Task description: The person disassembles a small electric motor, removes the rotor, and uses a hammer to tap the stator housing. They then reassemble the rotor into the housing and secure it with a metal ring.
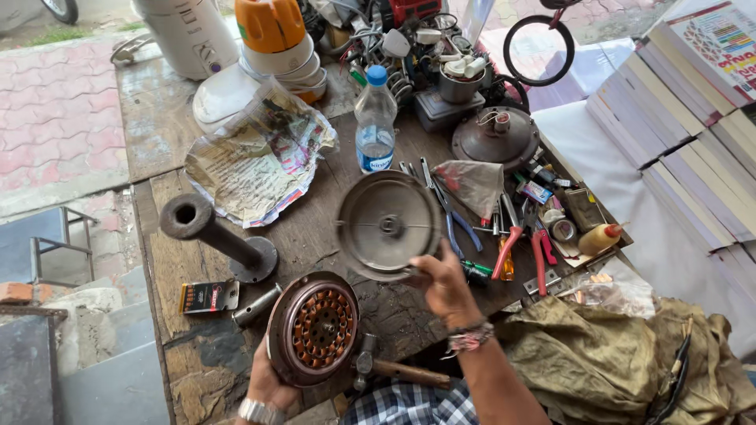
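My left hand cups the round brown motor body with its ring of copper windings from below, tilting its open face up toward me at the near edge of the worn wooden workbench. My right hand is closed on the lower rim of the round grey metal cover plate, holding it up on edge, just above and to the right of the motor body (the two parts are near each other but apart).

My left palm is mostly hidden behind the motor body, so only the heel of the hand and the metal watch show, cut off by the bottom edge. The fingers of my right hand curl behind the plate's rim and are hard to make out.

Between my hands, touching the bench, lies a wooden-handled hammer. Left of my left hand stand a dark steel pipe on a round flange and a small flat box. Beyond my right hand are red- and blue-handled pliers, a clear plastic water bottle with a blue cap and a crumpled newspaper sheet. An olive cloth bunches to the right of my right forearm.
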{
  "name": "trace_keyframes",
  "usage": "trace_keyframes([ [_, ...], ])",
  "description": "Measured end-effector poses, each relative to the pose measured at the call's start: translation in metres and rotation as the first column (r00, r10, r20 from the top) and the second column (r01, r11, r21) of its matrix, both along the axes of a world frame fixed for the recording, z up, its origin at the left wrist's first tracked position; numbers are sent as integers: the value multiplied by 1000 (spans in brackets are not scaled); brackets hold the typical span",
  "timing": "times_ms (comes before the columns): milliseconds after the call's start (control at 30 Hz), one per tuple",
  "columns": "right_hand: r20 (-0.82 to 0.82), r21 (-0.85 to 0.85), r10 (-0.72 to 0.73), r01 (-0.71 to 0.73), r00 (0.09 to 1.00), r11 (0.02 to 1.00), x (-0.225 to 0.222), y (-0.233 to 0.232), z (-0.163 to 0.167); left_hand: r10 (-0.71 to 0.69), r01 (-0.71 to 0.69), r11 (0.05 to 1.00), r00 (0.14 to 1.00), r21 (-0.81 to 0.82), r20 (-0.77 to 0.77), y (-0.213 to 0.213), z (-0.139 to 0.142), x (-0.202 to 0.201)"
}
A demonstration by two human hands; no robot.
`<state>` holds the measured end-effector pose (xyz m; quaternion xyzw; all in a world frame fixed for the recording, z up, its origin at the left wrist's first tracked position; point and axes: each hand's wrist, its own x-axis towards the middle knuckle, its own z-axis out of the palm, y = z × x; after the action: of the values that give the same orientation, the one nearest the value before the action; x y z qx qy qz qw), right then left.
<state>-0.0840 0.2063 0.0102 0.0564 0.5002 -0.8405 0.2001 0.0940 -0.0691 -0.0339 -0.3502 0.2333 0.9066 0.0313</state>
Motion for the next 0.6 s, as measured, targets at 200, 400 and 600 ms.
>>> trace_keyframes([
  [200, 41, -135, 3, 3, 999, 991, 18, 39, 21, -252, 248, 967, 961, 54, 111, -11, -7, -27],
  [400, -129, -612, -85, -12, 988, 791, 31, 71, 50, -307, 336, 936, 925, 105, -222, 2, 13, -51],
  [600, -183, -416, -54, -27, 982, 909, 13, 44, 47, -206, 293, 945, 876, 143, -435, 25, 33, -58],
])
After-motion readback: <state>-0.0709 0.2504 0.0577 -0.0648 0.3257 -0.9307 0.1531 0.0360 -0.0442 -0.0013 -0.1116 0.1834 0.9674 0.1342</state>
